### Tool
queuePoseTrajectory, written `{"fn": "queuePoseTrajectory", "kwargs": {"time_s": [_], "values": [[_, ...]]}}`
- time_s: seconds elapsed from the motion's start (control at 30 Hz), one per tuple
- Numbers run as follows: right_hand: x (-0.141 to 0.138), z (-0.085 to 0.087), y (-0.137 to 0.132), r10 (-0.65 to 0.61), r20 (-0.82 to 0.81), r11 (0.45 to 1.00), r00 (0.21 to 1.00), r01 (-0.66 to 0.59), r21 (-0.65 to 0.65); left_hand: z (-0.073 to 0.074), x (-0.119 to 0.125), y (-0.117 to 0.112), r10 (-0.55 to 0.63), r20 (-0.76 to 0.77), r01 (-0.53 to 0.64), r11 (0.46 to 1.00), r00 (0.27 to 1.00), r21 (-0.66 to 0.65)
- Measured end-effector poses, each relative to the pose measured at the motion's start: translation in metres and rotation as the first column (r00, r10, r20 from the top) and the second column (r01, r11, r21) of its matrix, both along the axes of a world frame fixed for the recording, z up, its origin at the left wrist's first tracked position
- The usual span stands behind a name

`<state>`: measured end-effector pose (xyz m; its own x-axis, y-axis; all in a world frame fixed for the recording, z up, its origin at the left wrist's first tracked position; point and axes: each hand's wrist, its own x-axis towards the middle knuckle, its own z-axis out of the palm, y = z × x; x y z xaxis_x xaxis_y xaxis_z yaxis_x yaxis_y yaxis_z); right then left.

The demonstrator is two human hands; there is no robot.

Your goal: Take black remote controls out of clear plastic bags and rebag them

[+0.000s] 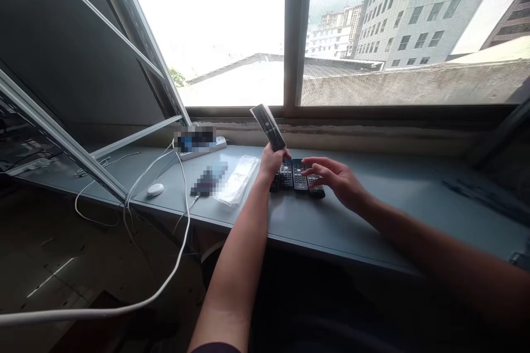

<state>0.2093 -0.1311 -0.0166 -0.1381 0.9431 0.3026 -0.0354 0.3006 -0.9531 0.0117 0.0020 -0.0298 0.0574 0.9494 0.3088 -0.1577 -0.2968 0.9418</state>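
Observation:
My left hand (274,162) is closed around the lower end of a dark remote control (268,126), which tilts up and to the left above the table. A pale, shiny edge shows along that remote's left side; I cannot tell whether it is a plastic sleeve. Below, several black remote controls (300,175) lie side by side, partly hidden by both hands. Over the rightmost remote control (317,192) is my right hand (337,177), its fingers bent but apart and nothing held in them. Whether its fingertips touch that remote is unclear.
Clear plastic bags (237,181) lie left of the remotes, beside a blurred-out device (208,180) with a cable. Further left are a white round object (155,190), a power strip (207,147) and loose white cables (187,226). A metal frame (141,44) slants over the table's left side.

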Motion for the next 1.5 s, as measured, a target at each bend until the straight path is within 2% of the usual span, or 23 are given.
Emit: {"fn": "queuePoseTrajectory", "kwargs": {"time_s": [0.13,0.33,0.43,0.57,0.7,0.8,0.9,0.97,1.07,1.17,1.23,1.33,1.43,1.5], "values": [[0.0,-0.006,0.006,-0.069,-0.026,0.996,0.997,0.071,0.059,-0.003,0.002,0.0,-0.029,-0.155,0.051,0.989,0.988,0.142],[0.005,-0.017,0.019,-0.117,-0.014,0.988,0.993,0.118,0.099,-0.001,0.003,-0.015,-0.087,-0.337,0.17,0.959,0.937,0.225],[0.003,-0.015,0.018,-0.106,0.034,0.987,0.994,0.101,0.126,-0.001,0.003,-0.018,-0.098,-0.441,0.234,0.935,0.892,0.266],[0.002,-0.008,0.011,-0.219,0.118,0.946,0.969,0.18,0.27,-0.003,0.005,-0.017,-0.078,-0.464,0.237,0.926,0.882,0.295],[0.004,-0.002,0.009,-0.296,0.164,0.918,0.941,0.232,0.322,-0.005,0.005,-0.014,-0.049,-0.404,0.157,0.958,0.914,0.239],[0.01,0.001,0.012,-0.375,0.162,0.891,0.913,0.306,0.336,-0.006,0.002,-0.011,0.029,-0.315,0.033,0.981,0.949,0.19],[0.022,0.006,0.017,-0.427,0.115,0.872,0.897,0.376,0.313,-0.008,-0.002,-0.007,0.107,-0.261,-0.056,0.979,0.959,0.194],[0.031,0.011,0.022,-0.435,0.077,0.876,0.897,0.402,0.268,-0.01,-0.005,-0.004,0.158,-0.268,-0.102,0.972,0.95,0.213],[0.046,0.018,0.029,-0.367,0.033,0.923,0.93,0.36,0.139,-0.011,-0.007,-0.001,0.227,-0.311,-0.166,0.964,0.923,0.209],[0.062,0.019,0.037,-0.327,0.135,0.945,0.935,0.32,0.07,-0.01,-0.009,-0.002,0.257,-0.331,-0.204,0.961,0.908,0.185],[0.071,0.012,0.044,-0.283,0.244,0.955,0.928,0.296,-0.018,-0.008,-0.01,-0.003,0.269,-0.324,-0.223,0.96,0.907,0.171],[0.084,-0.007,0.057,-0.216,0.461,0.946,0.861,0.301,-0.118,-0.005,-0.012,-0.005,0.292,-0.321,-0.255,0.955,0.901,0.155],[0.09,-0.024,0.065,-0.259,0.643,0.945,0.72,0.326,0.017,-0.003,-0.013,-0.006,0.317,-0.378,-0.283,0.948,0.869,0.144],[0.088,-0.029,0.065,-0.289,0.738,0.934,0.61,0.347,0.079,-0.002,-0.013,-0.008,0.335,-0.442,-0.302,0.942,0.832,0.144]]}}
